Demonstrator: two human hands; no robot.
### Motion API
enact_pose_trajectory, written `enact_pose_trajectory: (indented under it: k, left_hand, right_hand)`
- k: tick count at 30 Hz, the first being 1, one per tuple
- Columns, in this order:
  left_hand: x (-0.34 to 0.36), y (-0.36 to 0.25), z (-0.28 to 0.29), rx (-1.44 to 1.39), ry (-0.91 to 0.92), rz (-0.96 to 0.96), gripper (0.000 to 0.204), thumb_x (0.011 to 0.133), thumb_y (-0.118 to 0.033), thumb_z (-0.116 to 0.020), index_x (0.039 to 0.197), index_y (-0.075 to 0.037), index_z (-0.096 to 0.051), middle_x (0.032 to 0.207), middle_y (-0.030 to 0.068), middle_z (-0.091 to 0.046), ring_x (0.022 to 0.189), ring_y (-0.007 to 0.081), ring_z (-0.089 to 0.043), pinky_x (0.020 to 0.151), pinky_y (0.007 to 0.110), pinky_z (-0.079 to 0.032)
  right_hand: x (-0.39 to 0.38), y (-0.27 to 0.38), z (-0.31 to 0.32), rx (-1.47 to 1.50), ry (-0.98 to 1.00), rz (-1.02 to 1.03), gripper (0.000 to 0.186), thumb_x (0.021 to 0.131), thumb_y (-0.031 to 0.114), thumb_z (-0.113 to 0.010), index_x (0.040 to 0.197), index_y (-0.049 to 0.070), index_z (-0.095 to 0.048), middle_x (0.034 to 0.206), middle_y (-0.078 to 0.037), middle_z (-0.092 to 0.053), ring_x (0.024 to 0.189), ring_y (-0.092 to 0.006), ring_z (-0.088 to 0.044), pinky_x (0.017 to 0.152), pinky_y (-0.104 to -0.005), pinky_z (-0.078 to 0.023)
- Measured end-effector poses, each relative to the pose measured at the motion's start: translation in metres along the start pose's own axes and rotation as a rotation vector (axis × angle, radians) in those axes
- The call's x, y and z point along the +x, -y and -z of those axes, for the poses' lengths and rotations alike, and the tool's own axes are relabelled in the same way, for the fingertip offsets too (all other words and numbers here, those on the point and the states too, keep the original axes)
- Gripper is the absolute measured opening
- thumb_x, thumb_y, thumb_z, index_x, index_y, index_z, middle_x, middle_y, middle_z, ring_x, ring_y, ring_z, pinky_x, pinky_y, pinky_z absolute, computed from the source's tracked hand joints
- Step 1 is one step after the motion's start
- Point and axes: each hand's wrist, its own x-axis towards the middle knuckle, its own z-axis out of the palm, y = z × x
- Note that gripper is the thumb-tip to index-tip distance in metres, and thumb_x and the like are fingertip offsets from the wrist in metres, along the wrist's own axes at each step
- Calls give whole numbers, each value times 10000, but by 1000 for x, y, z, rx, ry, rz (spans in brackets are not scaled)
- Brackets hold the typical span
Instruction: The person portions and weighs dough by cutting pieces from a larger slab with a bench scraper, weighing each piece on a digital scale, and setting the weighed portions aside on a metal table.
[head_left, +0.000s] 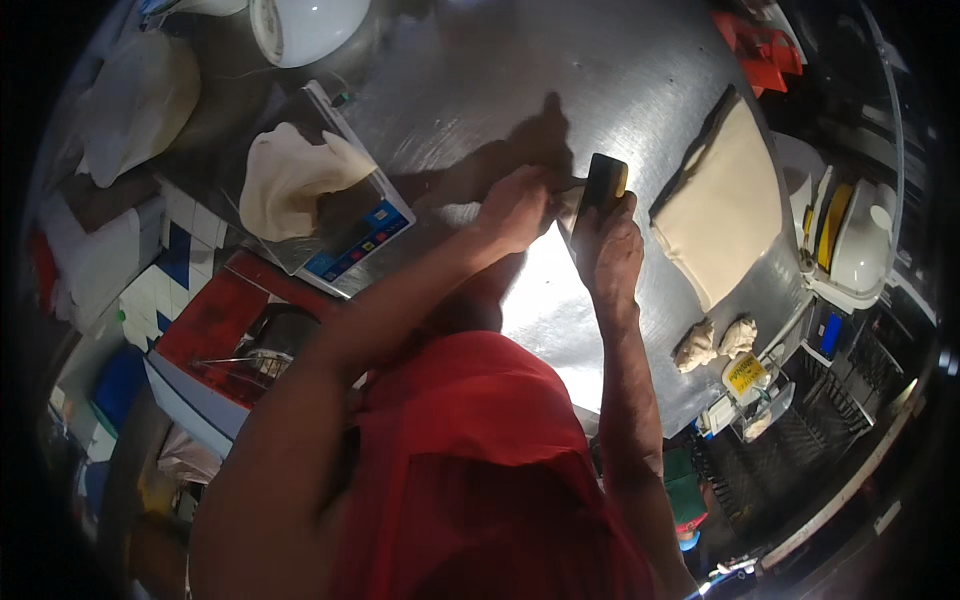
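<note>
Over the steel table [640, 110], my right hand [612, 250] grips a flat dark rectangular object with a yellow edge [604, 188], raised and tilted. My left hand [517, 208] is just left of it, with curled fingers pointing toward it. Whatever those fingers pinch is too small and shaded to name. A slack piece of pale dough [285, 190] lies on a kitchen scale [352, 252] left of my hands. To the right, a smooth folded sheet of dough [725, 200] rests on the metal.
Two small dough lumps [697, 346] sit near the table's right edge. A white bowl [310, 30] stands at the far left, near a pale cloth-like bundle [145, 100]. A red machine [215, 325] is beside my left arm. White containers [862, 240] stand off the right edge.
</note>
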Motion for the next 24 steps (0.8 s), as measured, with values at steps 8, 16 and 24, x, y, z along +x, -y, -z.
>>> enact_pose_trajectory:
  k: [8,16,24]
  left_hand:
    - [29,-4,-21,1,231,63,331,864,-70,-737,1168,8,-632,1096,213,-711,1082,382,-692,908,461,-557]
    - [25,-15,-24,-109,148,74,352,883,-19,-714,1211,20,-592,1103,227,-708,1053,379,-706,861,448,-573]
    - [-25,-47,30,-209,-106,73,234,935,-71,-714,1133,-47,-591,1055,168,-684,965,324,-697,844,412,-557]
  right_hand:
    - [-22,-22,-6,-301,-2,-80,452,1023,294,-595,1193,-114,-496,803,-331,-693,755,-529,-686,690,-596,-537]
    - [0,-55,-43,-272,-19,-76,661,987,336,-666,1410,-36,-321,885,-218,-743,783,-451,-734,688,-520,-590]
    - [10,-67,-48,-155,-62,-92,520,991,408,-609,1292,2,-487,1038,-273,-714,960,-498,-695,828,-562,-540]
